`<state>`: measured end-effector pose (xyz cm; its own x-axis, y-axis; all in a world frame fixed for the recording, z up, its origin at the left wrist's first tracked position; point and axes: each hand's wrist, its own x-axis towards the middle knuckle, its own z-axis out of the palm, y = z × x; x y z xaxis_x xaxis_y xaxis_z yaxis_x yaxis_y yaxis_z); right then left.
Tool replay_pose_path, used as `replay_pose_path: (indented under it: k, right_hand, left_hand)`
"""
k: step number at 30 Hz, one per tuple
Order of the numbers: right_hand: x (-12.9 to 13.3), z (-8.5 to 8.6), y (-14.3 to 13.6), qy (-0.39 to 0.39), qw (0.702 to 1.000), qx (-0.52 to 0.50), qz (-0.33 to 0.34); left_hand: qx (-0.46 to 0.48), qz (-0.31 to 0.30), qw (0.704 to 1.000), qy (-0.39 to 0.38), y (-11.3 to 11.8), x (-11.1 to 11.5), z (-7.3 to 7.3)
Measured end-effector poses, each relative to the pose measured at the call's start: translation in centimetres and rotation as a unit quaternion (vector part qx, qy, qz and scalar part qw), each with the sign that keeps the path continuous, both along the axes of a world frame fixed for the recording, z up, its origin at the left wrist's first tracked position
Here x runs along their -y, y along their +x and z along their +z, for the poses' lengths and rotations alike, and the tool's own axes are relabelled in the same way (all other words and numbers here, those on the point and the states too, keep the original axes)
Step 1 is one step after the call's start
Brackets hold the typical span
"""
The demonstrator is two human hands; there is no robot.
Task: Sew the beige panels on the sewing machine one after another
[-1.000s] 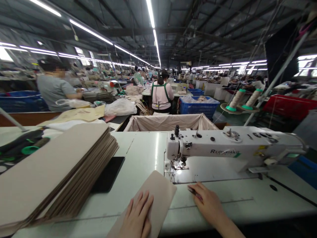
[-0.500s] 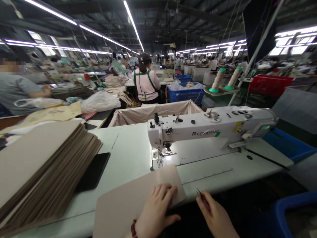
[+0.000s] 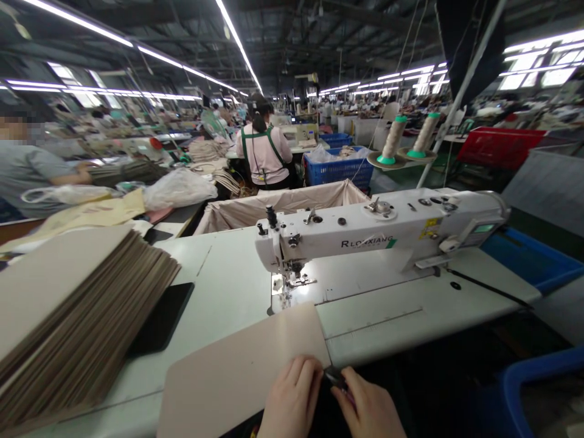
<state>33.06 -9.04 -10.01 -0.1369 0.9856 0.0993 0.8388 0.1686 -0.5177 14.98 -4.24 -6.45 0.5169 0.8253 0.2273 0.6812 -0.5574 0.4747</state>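
Note:
A flat beige panel [image 3: 237, 359] with rounded corners lies on the pale green sewing table, its far end just in front of the sewing machine's needle area. My left hand [image 3: 294, 395] is closed at the panel's near right edge, fingers bent together over it. Close beside it, my right hand [image 3: 369, 404] grips a pair of thread snips [image 3: 335, 377], dark with a purplish handle. Their tip reaches the panel's edge near my left fingertips. The white sewing machine [image 3: 365, 234] stands behind, its lamp lighting the needle plate.
A tall stack of similar panels [image 3: 68, 304] stands at the left, with a dark flat pad [image 3: 164, 322] beside it. A cloth-lined bin [image 3: 283, 201] lies behind the table. Thread cones [image 3: 392, 140] stand at the right. Co-workers sit farther off, one in a green-strapped apron [image 3: 262, 149].
My left hand has gone from lying spread on the panel to gripping its edge. My right hand has moved left, bringing the snips to that edge. The view has shifted slightly.

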Motion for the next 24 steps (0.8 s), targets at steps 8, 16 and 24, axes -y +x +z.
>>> replay_pose_path:
  k: [8,16,24]
  right_hand:
    - [-0.9,-0.2,-0.5,0.002,0.998,0.062,-0.022]
    - [-1.2,0.5,3.2,0.026,0.998,-0.012,-0.057]
    - [-3.8,2.6,-0.5,0.011,0.991,-0.02,0.132]
  left_hand:
    - [0.015,-0.053,0.998,-0.022,-1.2,0.0,1.4]
    - [-0.155,-0.083,0.981,0.079,-15.0,0.2,1.8]
    - [-0.159,-0.023,0.986,0.039,-26.0,2.3,1.1]
